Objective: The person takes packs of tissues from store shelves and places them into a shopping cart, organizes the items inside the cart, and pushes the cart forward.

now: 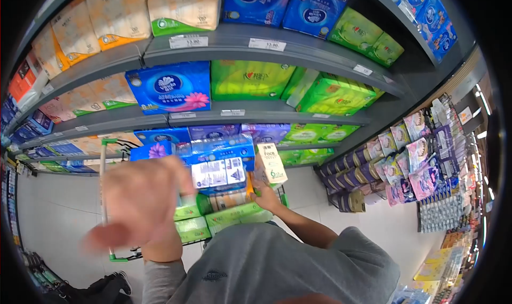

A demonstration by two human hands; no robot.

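My left hand (141, 203) is raised close to the camera, smeared by motion. Its thumb sticks out to the side, apart from the other fingers, and I see nothing held in it. My right hand (266, 196) grips the lower part of a cream tissue pack (274, 168) at the right side of the shopping cart (104, 192). Beside that pack lie blue tissue packs (221, 148), one bearing a white label (218, 173). Lower in the cart are green tissue packs (234, 216). A blue pack with a purple flower (152, 151) sits at the cart's far left.
Shelves (224, 47) ahead carry blue, green and orange-patterned tissue packs with price tags. On the right stands a rack of hanging pouches (408, 149). Pale tiled floor (58, 203) lies around the cart. A person's shoe and dark trousers (101, 288) show at lower left.
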